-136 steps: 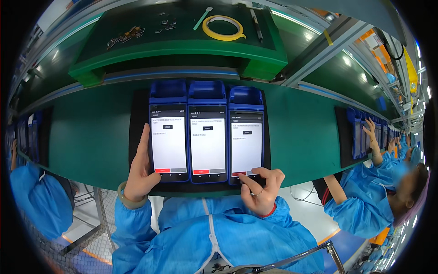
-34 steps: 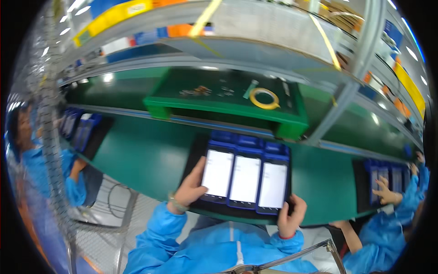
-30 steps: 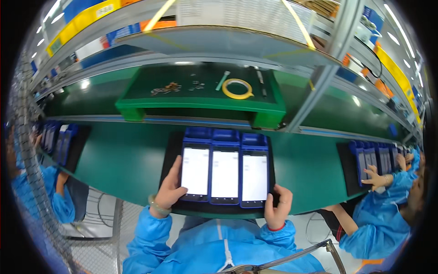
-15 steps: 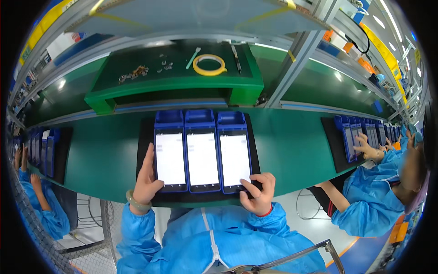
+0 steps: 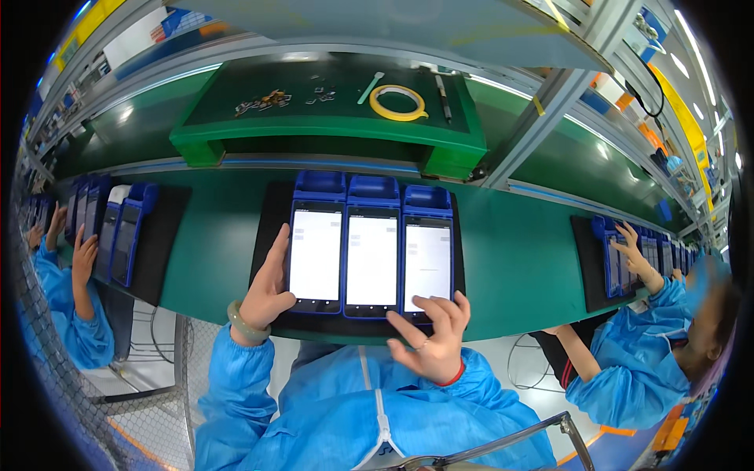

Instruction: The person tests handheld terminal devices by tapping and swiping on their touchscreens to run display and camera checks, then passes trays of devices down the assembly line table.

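Observation:
Three blue handheld payment terminals with lit white screens lie side by side on a black mat (image 5: 272,235): the left terminal (image 5: 316,251), the middle terminal (image 5: 372,255) and the right terminal (image 5: 428,255). My left hand (image 5: 267,290) rests along the left terminal's outer edge, fingers stretched out and thumb at its lower corner. Over the lower ends of the middle and right terminals is my right hand (image 5: 433,339), its fingers apart and nothing held. One of its fingertips is at the bottom edge of the middle terminal, near the on-screen buttons; whether it touches I cannot tell.
Behind the terminals stands a green raised shelf (image 5: 330,133) carrying a yellow tape roll (image 5: 397,103), a pale green tool (image 5: 371,88), a pen (image 5: 444,99) and small metal parts (image 5: 264,102). Co-workers handle similar terminals at left (image 5: 126,243) and right (image 5: 614,263).
My right hand has shifted from the right terminal toward the middle one, its fingers spreading. The right screen has turned greyer. The whole view has tilted slightly; my left hand keeps its place.

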Demonstrator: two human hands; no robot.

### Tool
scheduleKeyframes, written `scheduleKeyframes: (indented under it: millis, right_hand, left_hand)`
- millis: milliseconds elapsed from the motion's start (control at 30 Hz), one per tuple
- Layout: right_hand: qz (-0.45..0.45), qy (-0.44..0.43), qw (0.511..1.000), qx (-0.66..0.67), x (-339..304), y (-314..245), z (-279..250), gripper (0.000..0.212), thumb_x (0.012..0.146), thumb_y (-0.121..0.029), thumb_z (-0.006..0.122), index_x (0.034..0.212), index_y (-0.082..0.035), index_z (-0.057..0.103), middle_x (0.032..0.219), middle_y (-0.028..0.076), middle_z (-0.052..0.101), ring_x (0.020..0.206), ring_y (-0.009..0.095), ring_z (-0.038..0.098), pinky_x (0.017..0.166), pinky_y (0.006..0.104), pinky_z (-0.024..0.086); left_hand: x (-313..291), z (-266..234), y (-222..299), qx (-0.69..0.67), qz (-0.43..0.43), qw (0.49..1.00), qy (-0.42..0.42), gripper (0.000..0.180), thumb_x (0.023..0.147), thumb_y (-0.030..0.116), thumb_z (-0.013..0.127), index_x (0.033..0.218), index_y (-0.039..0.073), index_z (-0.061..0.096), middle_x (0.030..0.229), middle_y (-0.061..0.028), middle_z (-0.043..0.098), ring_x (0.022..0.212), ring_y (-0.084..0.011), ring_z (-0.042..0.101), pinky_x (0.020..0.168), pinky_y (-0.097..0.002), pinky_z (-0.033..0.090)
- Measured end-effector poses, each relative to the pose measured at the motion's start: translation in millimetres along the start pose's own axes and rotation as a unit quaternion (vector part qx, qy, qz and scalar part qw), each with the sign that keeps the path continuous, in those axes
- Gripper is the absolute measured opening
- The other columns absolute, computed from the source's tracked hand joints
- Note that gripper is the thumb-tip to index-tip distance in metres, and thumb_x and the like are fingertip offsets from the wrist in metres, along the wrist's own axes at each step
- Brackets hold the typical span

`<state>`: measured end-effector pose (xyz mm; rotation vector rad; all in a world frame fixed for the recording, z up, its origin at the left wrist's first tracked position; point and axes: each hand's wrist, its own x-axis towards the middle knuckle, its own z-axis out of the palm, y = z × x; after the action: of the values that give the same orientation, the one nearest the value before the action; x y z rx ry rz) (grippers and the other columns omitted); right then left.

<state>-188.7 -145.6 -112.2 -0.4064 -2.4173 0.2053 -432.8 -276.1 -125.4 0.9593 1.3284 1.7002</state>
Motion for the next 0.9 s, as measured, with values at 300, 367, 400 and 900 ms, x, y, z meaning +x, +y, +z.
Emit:
scheduleKeyframes:
  millis: [300,367,400,900]
  right_hand:
    - [0.027,-0.064,0.997,-0.018,21,-22,9,0.03,0.069,-0.035,0.071,0.094,-0.02,0.071,0.115,0.006,0.055,0.107,0.026,0.047,0.1,0.0554,0.022]
    - [0.037,-0.008,0.998,-0.04,11,-7,2,0.03,0.065,-0.03,0.073,0.092,-0.019,0.071,0.11,0.006,0.056,0.105,0.029,0.046,0.099,0.0519,0.024]
    - [0.055,0.002,0.997,-0.048,6,1,-4,0.031,0.064,-0.026,0.072,0.094,-0.018,0.07,0.11,0.007,0.055,0.106,0.03,0.045,0.099,0.0509,0.025]
    - [0.201,0.164,0.953,-0.155,-62,84,-10,0.025,0.088,-0.012,0.05,0.107,0.001,0.059,0.104,0.014,0.055,0.1,0.029,0.047,0.086,0.0372,0.039]
  left_hand:
    - [3,-8,0,0.006,-0.003,0.998,-0.061,0.102,0.058,-0.009,0.05,0.147,0.006,0.002,0.146,-0.0182,0.024,0.136,-0.0282,0.026,0.109,-0.0364,0.02]
    - [4,-8,2,0.024,-0.01,0.997,-0.076,0.102,0.059,-0.009,0.05,0.147,0.006,0.001,0.146,-0.0183,0.025,0.136,-0.0282,0.026,0.109,-0.0365,0.021]
    - [3,-9,2,0.036,-0.017,0.997,-0.073,0.102,0.06,-0.009,0.05,0.147,0.006,0.0,0.146,-0.0184,0.024,0.136,-0.0282,0.025,0.109,-0.0366,0.021]
    - [15,-107,46,0.456,-0.025,0.881,-0.126,0.098,0.059,0.009,0.072,0.142,0.0,0.021,0.145,-0.0217,0.026,0.137,-0.0355,0.022,0.11,-0.0467,0.02]
